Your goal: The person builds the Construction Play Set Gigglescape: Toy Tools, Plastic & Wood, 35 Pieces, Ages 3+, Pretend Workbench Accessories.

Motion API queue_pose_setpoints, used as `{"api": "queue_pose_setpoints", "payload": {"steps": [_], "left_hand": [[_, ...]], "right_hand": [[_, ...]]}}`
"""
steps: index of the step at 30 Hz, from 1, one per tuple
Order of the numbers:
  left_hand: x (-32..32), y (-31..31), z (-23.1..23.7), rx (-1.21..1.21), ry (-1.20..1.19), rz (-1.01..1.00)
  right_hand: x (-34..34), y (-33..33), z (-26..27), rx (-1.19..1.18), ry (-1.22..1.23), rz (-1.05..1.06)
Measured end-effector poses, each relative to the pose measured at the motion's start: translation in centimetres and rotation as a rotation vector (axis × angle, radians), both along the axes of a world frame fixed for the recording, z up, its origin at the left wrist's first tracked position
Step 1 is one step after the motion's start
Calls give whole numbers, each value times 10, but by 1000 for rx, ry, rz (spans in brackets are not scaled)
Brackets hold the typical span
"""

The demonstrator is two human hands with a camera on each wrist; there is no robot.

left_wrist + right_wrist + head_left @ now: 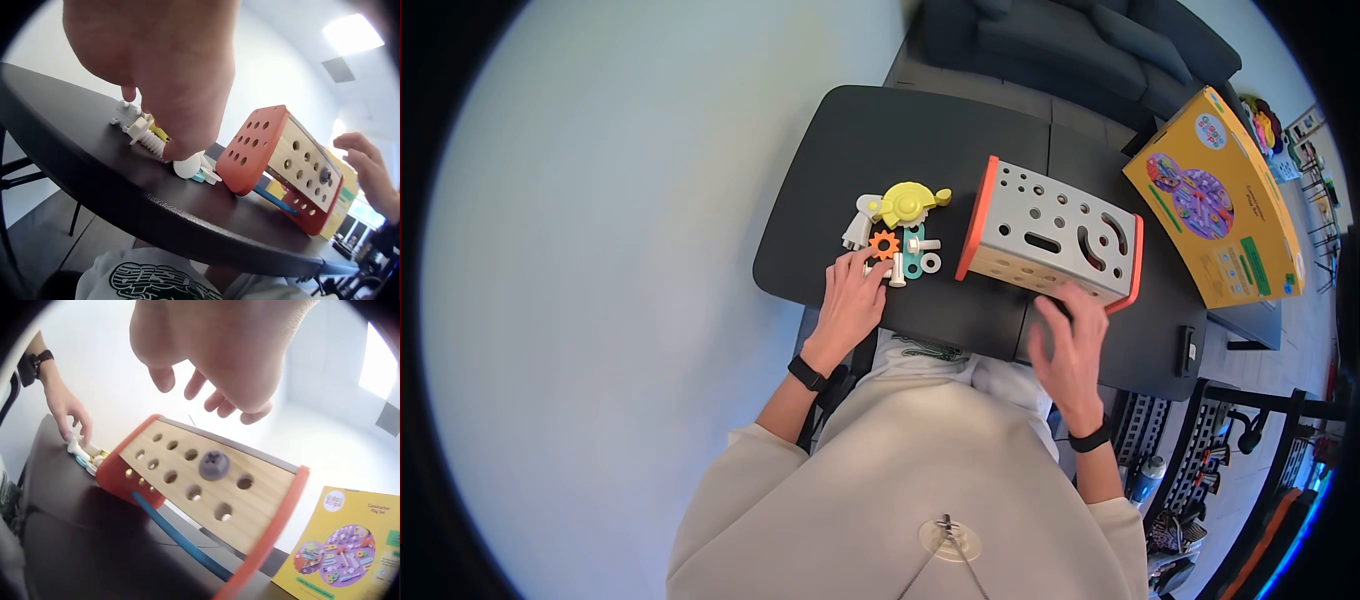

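My left hand (852,302) reaches over a small group of toy parts at the table's left, its fingertips right at the white plastic bolts (897,270). In the left wrist view the thumb overlaps the end of a threaded white bolt (150,141) with a white nut on it. Around it lie an orange gear (884,244), a teal strip with holes (913,262), a white ring (931,263) and a yellow toy saw (908,203). My right hand (1074,345) hovers empty beside the toy workbench (1050,215), fingers loosely bent. A grey screw (214,465) sits in its wooden side panel.
The workbench has red-orange end plates and a blue rod (181,534) low between them. A yellow construction set box (1215,205) stands at the right, behind the workbench. A small black object (1187,350) lies near the right edge of the dark table (830,150).
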State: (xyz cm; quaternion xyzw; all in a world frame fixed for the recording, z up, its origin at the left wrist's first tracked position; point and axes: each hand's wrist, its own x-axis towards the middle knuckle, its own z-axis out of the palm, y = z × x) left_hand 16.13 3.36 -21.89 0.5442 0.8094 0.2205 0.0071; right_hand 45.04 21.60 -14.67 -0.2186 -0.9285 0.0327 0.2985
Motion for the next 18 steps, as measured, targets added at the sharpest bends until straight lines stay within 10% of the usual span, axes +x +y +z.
{"api": "queue_pose_setpoints", "payload": {"steps": [5,18], "left_hand": [[-1,18,5,29,86,9],[-39,41,3,-165,212,70]], "right_hand": [[-38,-29,-18,-302,-46,315],[-153,-60,-95,-261,-218,309]]}}
